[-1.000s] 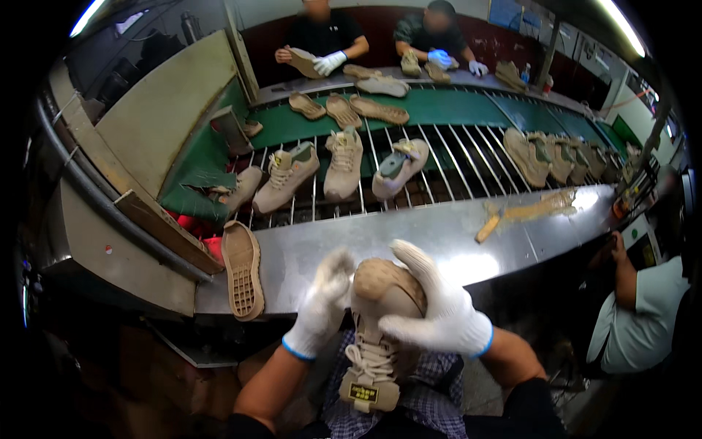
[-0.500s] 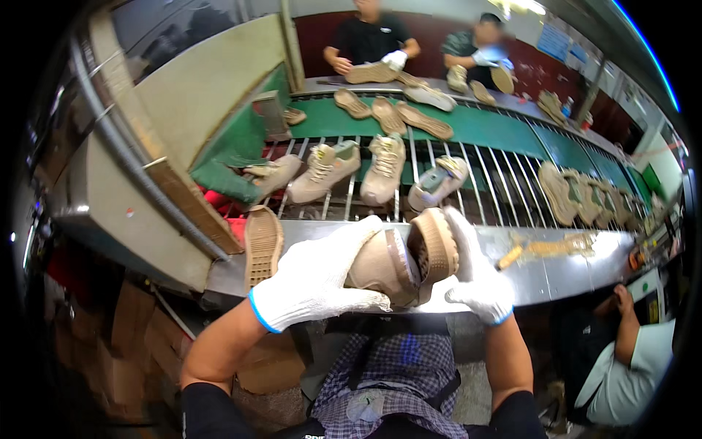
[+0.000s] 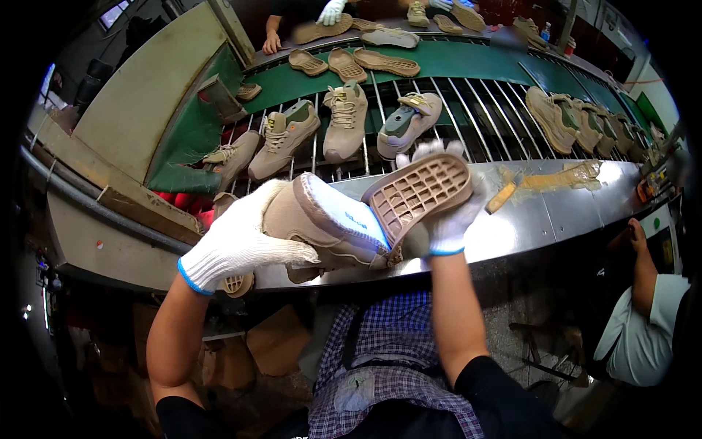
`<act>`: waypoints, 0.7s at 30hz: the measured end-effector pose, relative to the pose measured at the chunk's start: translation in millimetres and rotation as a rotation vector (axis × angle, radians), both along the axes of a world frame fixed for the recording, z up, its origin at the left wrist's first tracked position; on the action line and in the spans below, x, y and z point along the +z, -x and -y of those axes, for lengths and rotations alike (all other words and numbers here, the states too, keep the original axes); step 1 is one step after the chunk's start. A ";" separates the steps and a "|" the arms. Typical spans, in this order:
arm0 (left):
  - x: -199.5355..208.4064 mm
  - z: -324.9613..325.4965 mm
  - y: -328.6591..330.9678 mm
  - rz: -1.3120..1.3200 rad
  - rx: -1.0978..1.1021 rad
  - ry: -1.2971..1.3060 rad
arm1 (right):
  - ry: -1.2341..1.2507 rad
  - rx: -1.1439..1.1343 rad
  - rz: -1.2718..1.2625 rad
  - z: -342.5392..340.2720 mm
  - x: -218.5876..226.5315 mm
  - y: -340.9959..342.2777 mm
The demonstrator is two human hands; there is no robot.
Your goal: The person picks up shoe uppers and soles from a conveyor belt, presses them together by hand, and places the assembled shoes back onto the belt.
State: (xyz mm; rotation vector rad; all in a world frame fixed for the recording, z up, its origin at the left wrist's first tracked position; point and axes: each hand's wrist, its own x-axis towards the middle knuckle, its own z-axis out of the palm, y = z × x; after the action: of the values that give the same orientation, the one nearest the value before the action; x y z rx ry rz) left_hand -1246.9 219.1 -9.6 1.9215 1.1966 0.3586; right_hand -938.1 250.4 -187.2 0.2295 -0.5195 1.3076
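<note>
My left hand point(image 3: 241, 234), in a white knitted glove with a blue cuff, is closed round a beige shoe upper point(image 3: 289, 227). The upper lies bottom side up, showing its pale white underside. In my right hand point(image 3: 464, 212), gloved alike, is a tan shoe sole point(image 3: 420, 192), its gridded side turned up. My right fingers wrap over the sole's far edge. One end of the sole meets the end of the upper; whether they are joined there, I cannot tell. Partly hidden by my left hand, another tan sole point(image 3: 235, 285) rests at the bench's left end.
Beyond the metal bench point(image 3: 541, 212) runs a rack of metal bars with several beige shoes point(image 3: 345, 121). More shoes point(image 3: 552, 121) line up at right. Loose soles point(image 3: 345, 66) lie on the green belt point(image 3: 468, 64). A gloved co-worker's hand point(image 3: 333, 11) is at the far side.
The sole has turned from edge-on to gridded side up and swung away from the upper. The upper has tipped, baring its white underside. The view has shifted too.
</note>
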 end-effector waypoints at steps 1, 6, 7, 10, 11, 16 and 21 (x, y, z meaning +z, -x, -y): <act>-6.1 1.7 2.5 0.054 0.046 0.054 | 0.197 -0.062 -0.043 2.5 -27.3 9.2; -5.9 16.7 2.2 0.007 0.123 0.028 | 0.328 0.009 -0.264 7.4 -39.4 41.0; -1.6 21.6 0.5 -0.078 0.109 -0.043 | 0.214 0.032 -0.265 9.2 -25.3 44.9; 3.5 31.1 -8.5 -0.162 0.056 -0.160 | 0.006 0.134 -0.108 12.1 37.4 55.4; 4.8 32.1 -12.1 -0.178 0.039 -0.180 | -0.086 0.150 -0.007 9.7 47.8 59.3; 22.7 35.2 -31.0 -0.350 0.014 -0.158 | -0.035 0.180 0.175 26.8 76.9 60.6; 33.6 24.9 -50.4 -0.460 -0.106 -0.222 | -0.092 0.036 0.772 32.7 100.9 38.2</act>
State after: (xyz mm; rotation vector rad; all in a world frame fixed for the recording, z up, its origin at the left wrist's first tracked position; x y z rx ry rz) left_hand -1196.5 194.3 24.0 2.3327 1.3809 -0.0145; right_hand -976.3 217.7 -86.3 -0.2096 -1.2320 1.3877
